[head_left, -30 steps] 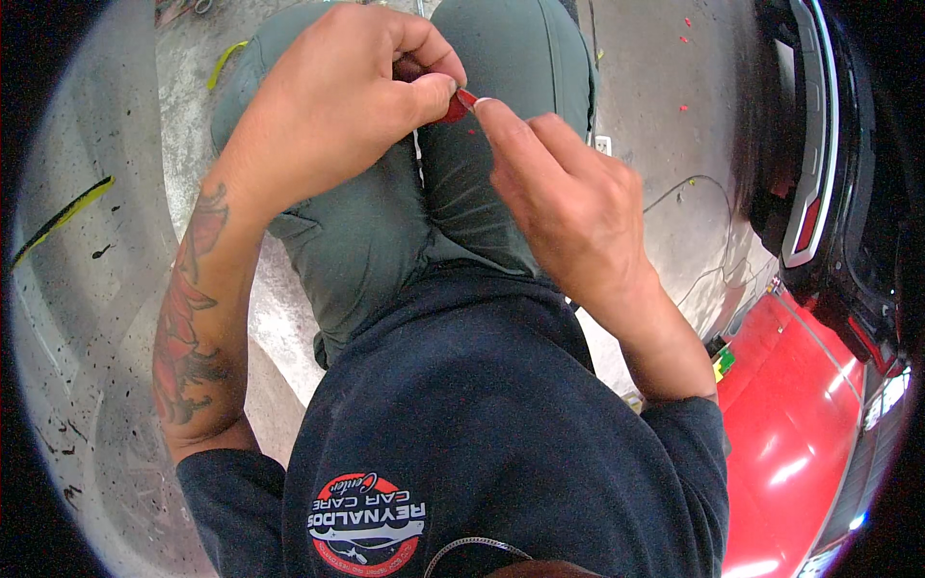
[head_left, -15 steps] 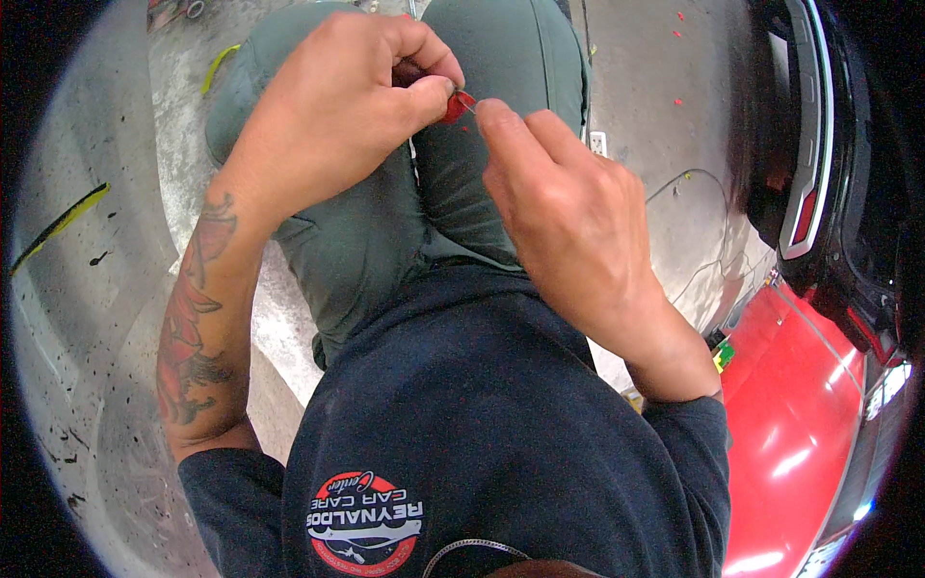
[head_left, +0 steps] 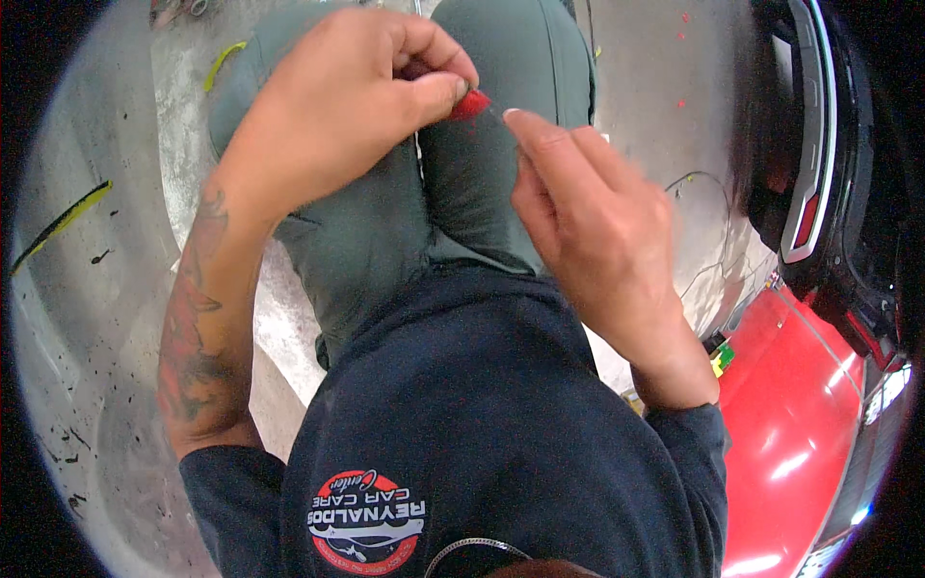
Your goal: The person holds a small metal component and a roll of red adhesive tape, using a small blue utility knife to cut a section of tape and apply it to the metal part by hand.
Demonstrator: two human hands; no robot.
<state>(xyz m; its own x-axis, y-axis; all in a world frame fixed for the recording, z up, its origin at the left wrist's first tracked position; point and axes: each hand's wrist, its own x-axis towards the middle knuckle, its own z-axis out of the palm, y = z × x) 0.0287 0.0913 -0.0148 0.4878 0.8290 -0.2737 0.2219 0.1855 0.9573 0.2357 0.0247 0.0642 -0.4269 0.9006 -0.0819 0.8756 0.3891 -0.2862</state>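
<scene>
My left hand (head_left: 356,111) pinches a small red piece (head_left: 469,105) between thumb and forefinger, above my green-trousered thighs. Its far part is hidden by my fingers. My right hand (head_left: 597,217) is closed just to the right of it, thumb and forefinger together on a thin, pale sliver (head_left: 494,109) that runs toward the red piece. The sliver is too fine and blurred to name, and whether it touches the red piece I cannot tell.
A black car bumper (head_left: 858,193) with silver trim stands at the right, above a glossy red panel (head_left: 780,433). On the grey floor lie a black-and-yellow strip (head_left: 63,226), another yellow strip (head_left: 224,65), small red scraps (head_left: 682,37) and a thin cable (head_left: 715,180).
My right hand has pulled away to the right and slightly nearer, widening the gap to the left hand. The left hand has shifted slightly right, still pinching the red piece.
</scene>
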